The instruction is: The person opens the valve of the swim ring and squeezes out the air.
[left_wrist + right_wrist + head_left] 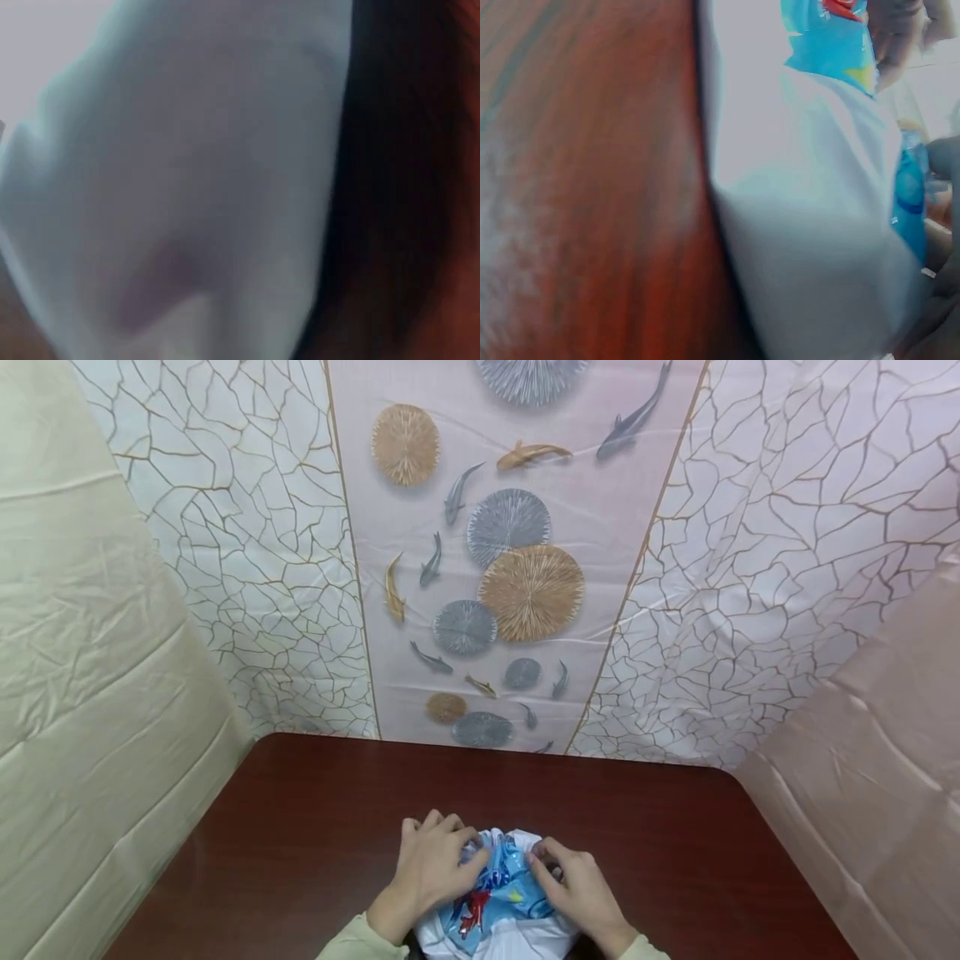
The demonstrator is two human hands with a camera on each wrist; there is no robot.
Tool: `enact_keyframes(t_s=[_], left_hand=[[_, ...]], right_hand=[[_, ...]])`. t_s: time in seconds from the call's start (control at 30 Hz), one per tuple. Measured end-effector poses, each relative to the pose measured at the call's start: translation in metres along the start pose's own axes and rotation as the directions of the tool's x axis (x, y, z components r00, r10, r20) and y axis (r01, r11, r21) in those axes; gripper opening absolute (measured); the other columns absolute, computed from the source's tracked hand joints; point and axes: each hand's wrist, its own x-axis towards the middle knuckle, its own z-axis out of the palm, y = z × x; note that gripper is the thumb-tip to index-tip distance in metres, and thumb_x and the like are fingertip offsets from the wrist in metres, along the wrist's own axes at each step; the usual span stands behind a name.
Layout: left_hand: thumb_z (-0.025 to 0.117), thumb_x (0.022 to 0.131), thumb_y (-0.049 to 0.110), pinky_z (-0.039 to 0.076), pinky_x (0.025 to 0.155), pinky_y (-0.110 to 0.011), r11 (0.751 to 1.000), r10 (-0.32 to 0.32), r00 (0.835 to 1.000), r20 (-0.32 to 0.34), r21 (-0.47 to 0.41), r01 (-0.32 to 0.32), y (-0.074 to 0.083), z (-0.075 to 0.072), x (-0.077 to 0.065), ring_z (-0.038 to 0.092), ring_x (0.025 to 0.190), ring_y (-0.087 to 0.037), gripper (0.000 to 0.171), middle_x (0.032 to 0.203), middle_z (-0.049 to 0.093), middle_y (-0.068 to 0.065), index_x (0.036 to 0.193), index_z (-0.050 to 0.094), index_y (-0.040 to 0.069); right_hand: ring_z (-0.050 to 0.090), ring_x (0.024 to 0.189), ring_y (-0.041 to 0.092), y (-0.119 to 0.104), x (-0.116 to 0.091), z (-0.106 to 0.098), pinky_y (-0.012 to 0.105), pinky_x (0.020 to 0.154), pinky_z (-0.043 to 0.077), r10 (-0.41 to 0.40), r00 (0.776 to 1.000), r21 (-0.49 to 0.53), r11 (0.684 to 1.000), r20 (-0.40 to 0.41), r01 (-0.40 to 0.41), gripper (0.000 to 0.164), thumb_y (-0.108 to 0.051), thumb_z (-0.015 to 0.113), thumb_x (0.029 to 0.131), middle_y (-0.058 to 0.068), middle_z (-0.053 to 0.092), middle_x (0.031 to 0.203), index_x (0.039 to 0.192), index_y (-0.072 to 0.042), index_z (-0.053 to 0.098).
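A glossy blue plastic piece (517,893), printed with a red figure and a yellow patch, lies crumpled over a soft white bundle (528,941) at the table's near edge. My left hand (435,867) holds the plastic's left side between thumb and bent forefinger, its other fingers arched. On the opposite side my right hand (583,887) pinches the plastic's edge with thumb and fingertips. The right wrist view shows blue plastic (910,187) by those fingers, beside the white material (802,172). Blurred white material (195,150) fills most of the left wrist view.
The bundle is on a dark red-brown table (315,802) with rounded far corners. Behind it hangs a patterned cloth (487,693) with fish and round shapes. Pale padded sheets (97,693) line the left side, and a beige one (870,760) the right.
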Motion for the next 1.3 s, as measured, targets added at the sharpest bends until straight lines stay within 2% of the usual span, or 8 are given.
enact_keyframes(t_s=[0.1,0.27,0.47,0.67,0.9,1.1,1.17,1.3], left_hand=[[0.043,0.097,0.067,0.044,0.078,-0.050,0.997,-0.063,0.996,0.066,-0.044,0.066,-0.003,-0.001,0.002,0.060,0.094,-0.021,0.057,0.103,0.069,0.004,0.106,0.078,0.023],[0.065,0.092,0.049,0.054,0.077,-0.046,0.992,-0.073,0.987,0.143,-0.092,0.087,-0.008,-0.001,0.005,0.063,0.089,-0.021,0.040,0.096,0.067,0.001,0.106,0.076,0.014],[0.073,0.089,0.036,0.053,0.072,-0.039,0.975,-0.069,0.981,0.179,-0.197,0.105,-0.007,0.001,0.011,0.060,0.078,-0.016,0.031,0.083,0.063,0.001,0.097,0.077,0.007],[0.071,0.092,0.027,0.051,0.070,-0.036,0.950,-0.080,0.975,0.205,-0.282,0.137,-0.011,0.005,0.015,0.055,0.075,-0.013,0.020,0.081,0.059,0.004,0.094,0.077,0.008],[0.073,0.090,0.024,0.044,0.062,-0.032,0.929,-0.131,0.965,0.228,-0.312,0.200,-0.014,0.009,0.015,0.050,0.070,-0.011,0.009,0.078,0.053,0.006,0.088,0.073,0.015],[0.076,0.089,0.025,0.046,0.063,-0.034,0.896,-0.193,0.954,0.227,-0.355,0.266,-0.013,0.010,0.014,0.053,0.068,-0.011,0.011,0.074,0.058,0.008,0.084,0.071,0.017],[0.075,0.090,0.025,0.048,0.064,-0.035,0.896,-0.188,0.953,0.235,-0.356,0.265,-0.012,0.010,0.014,0.054,0.068,-0.011,0.011,0.074,0.059,0.008,0.084,0.070,0.016],[0.073,0.091,0.024,0.048,0.066,-0.034,0.918,-0.150,0.956,0.251,-0.323,0.229,-0.011,0.009,0.014,0.052,0.071,-0.011,0.012,0.077,0.056,0.007,0.084,0.069,0.014]], right_hand=[[0.052,0.066,-0.003,-0.003,0.005,-0.005,0.020,0.058,0.046,0.019,0.999,-0.021,1.000,0.036,-0.018,0.006,-0.020,0.073,0.092,-0.021,0.060,0.076,0.088,-0.023,0.071],[0.056,0.070,-0.001,-0.011,0.014,-0.015,0.024,0.063,0.049,0.059,0.978,-0.010,0.998,0.199,-0.058,0.008,-0.022,0.069,0.095,-0.014,0.066,0.081,0.089,-0.019,0.074],[0.060,0.075,0.001,-0.012,0.022,-0.022,0.026,0.066,0.052,0.060,0.946,0.022,0.997,0.319,-0.071,0.010,-0.022,0.069,0.095,-0.010,0.070,0.086,0.093,-0.016,0.076],[0.058,0.073,0.002,-0.009,0.023,-0.019,0.025,0.068,0.050,0.106,0.939,0.042,0.991,0.328,-0.126,0.007,-0.020,0.070,0.093,-0.013,0.066,0.082,0.088,-0.019,0.075],[0.056,0.075,0.006,-0.009,0.018,-0.012,0.026,0.069,0.047,0.202,0.919,0.099,0.964,0.338,-0.248,0.007,-0.019,0.068,0.094,-0.010,0.065,0.082,0.088,-0.018,0.072],[0.054,0.073,0.006,-0.009,0.017,-0.010,0.025,0.067,0.045,0.217,0.917,0.112,0.957,0.334,-0.268,0.009,-0.017,0.068,0.094,-0.009,0.063,0.079,0.085,-0.016,0.070],[0.053,0.072,0.006,-0.010,0.017,-0.010,0.024,0.066,0.044,0.214,0.921,0.110,0.959,0.326,-0.261,0.009,-0.017,0.068,0.094,-0.009,0.062,0.078,0.085,-0.016,0.070],[0.051,0.068,0.005,-0.012,0.015,-0.010,0.024,0.062,0.043,0.207,0.925,0.106,0.962,0.318,-0.251,0.012,-0.017,0.066,0.096,-0.009,0.058,0.074,0.084,-0.015,0.067]])
